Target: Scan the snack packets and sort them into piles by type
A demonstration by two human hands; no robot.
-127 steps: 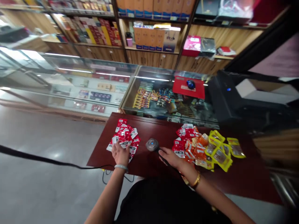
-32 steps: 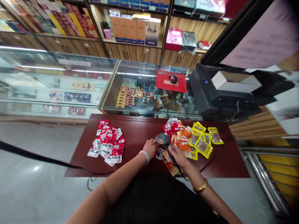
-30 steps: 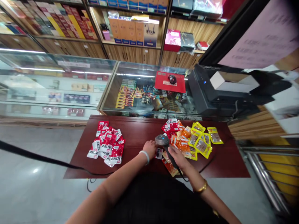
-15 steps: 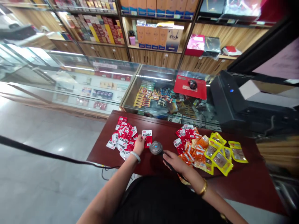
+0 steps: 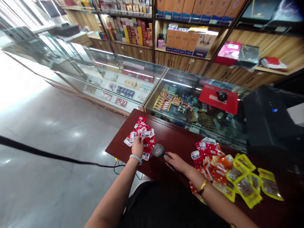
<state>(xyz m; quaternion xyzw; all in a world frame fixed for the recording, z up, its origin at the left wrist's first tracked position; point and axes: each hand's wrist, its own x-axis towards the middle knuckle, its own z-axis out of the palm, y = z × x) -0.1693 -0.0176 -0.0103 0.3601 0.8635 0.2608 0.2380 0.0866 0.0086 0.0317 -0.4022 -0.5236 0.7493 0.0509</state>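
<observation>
Lay the red-and-white packet (image 5: 145,134) pinched in the left hand (image 5: 137,146) flat on the red pile (image 5: 148,143), holding the scanner (image 5: 158,150), gripped in the right hand (image 5: 176,161), clear.

In a plain black top (image 5: 163,205), the person (image 5: 166,218) has a bare left hand (image 5: 137,146) with a pale, rounded bracelet (image 5: 136,158) around its wrist (image 5: 132,165), and a bare right hand (image 5: 177,163) with a shiny, gold-coloured bangle (image 5: 202,186) around the forearm (image 5: 217,201) behind it.

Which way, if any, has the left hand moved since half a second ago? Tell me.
Yes. Against the table, the left hand moved left, to the leftmost pile of red packets.
</observation>
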